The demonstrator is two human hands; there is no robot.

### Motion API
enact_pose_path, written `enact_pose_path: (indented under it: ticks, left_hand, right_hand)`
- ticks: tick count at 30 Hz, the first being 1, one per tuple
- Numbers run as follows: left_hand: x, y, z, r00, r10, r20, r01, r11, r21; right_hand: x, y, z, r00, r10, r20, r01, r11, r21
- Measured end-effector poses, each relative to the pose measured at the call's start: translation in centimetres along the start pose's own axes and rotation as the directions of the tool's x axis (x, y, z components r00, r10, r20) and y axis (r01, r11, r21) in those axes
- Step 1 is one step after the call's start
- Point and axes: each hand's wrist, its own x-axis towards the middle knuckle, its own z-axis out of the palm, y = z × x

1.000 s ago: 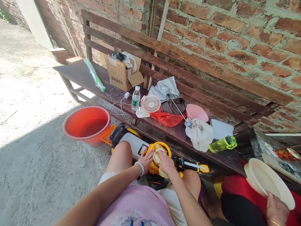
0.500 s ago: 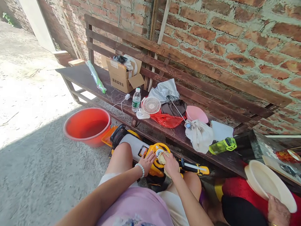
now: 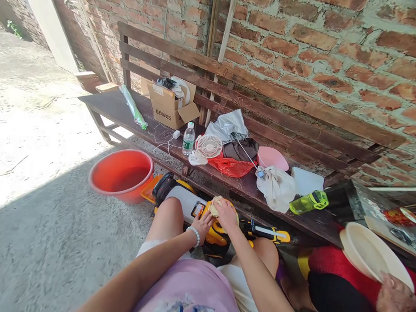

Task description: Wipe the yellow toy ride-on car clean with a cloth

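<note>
A yellow, white and black machine (image 3: 186,198) with a white cylinder-like body lies on its side across my knees; its exact kind I cannot tell. My left hand (image 3: 203,225), a beaded bracelet at its wrist, rests on the yellow part with fingers stretched out. Gripped in my right hand (image 3: 227,216) is a crumpled beige cloth (image 3: 215,205), pressed against the top of the same yellow part. The cloth and fingers cover the yellow ring there. A black and white rod-like piece with a yellow end (image 3: 282,236) sticks out to the right.
A red basin (image 3: 120,175) stands on the ground at left. The bench (image 3: 104,104) holds a cardboard box (image 3: 165,110), water bottle (image 3: 188,139), white fan (image 3: 209,146), pink bowl (image 3: 272,158) and green bottle (image 3: 307,202). At right another person's hand (image 3: 396,294) holds a cream basin (image 3: 368,250).
My right hand has moved the cloth up and left over the yellow ring, closer to my left hand. My left hand stays put. The other person's hand has shifted right along the cream basin.
</note>
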Motion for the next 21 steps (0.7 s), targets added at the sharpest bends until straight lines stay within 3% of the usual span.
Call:
enact_pose_path:
  ticks: [5,14,21]
  left_hand:
    - [0.3,-0.1,0.1,0.999,-0.005,0.036,0.004,1.000,0.026]
    - [0.3,-0.2,-0.5,0.999,-0.005,0.042,0.004,1.000,0.026]
    - [-0.2,0.2,-0.5,1.000,-0.006,0.020,0.005,0.999,0.040]
  right_hand:
    - [1.5,1.7,-0.8,0.987,0.142,0.069,-0.138,0.988,-0.063]
    - [1.8,0.9,-1.4,0.942,0.288,0.172,-0.290,0.957,-0.014]
    - [0.3,5.4,-1.3,0.876,0.381,0.296,-0.431,0.893,0.126]
